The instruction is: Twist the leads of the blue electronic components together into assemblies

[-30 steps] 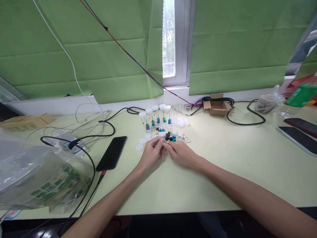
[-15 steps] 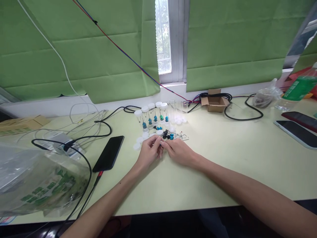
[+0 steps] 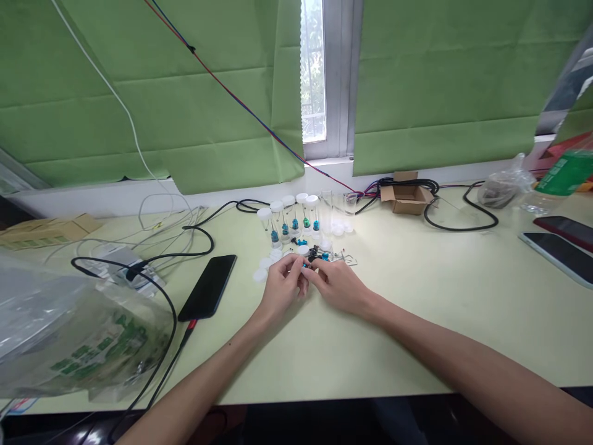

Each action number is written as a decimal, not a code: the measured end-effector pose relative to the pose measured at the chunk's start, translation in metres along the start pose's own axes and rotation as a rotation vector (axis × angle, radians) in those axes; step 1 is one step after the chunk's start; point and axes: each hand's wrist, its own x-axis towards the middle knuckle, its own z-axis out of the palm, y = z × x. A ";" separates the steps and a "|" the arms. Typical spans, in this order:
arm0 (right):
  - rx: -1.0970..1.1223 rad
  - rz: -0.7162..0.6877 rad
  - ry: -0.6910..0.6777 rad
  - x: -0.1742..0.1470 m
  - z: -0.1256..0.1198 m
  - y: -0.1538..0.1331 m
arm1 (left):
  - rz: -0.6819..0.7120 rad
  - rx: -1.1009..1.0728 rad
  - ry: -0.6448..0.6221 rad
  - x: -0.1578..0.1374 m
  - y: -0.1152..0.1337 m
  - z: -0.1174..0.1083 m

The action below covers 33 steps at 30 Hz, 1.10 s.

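My left hand and my right hand meet over the table, fingertips pinched together. Between them shows a bit of a small blue part, mostly hidden by the fingers. Just beyond lie small black parts, another blue piece and thin metal pieces. White round caps lie left of the fingers. Behind stands a group of clear tubes with white lids, holding blue pieces and a green piece. Clear tubes without lids stand to their right.
A black phone on a cable and a bulging plastic bag lie left. Black cables cross a white power strip. Behind right sits an open cardboard box; farther right are two phones and a green-labelled bottle.
The whole view has shifted slightly, so things appear a little farther right and lower. My hands stay together, and more of the blue part shows between the fingertips.
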 end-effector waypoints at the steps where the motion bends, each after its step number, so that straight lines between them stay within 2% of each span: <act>1: 0.009 -0.007 0.000 0.000 0.000 0.000 | -0.005 -0.007 0.004 0.000 0.000 0.000; 18: 0.020 -0.059 -0.024 0.001 0.000 0.003 | 0.013 -0.029 -0.048 0.001 -0.005 -0.002; 24: 0.018 -0.003 0.033 0.002 0.001 0.003 | 0.000 -0.017 0.004 0.000 -0.002 0.000; 28: 0.036 -0.030 0.024 0.000 0.002 0.004 | -0.005 -0.030 0.033 0.000 -0.002 0.000; 33: 0.006 -0.053 0.033 0.000 0.004 0.007 | -0.007 -0.024 0.012 0.001 -0.003 0.000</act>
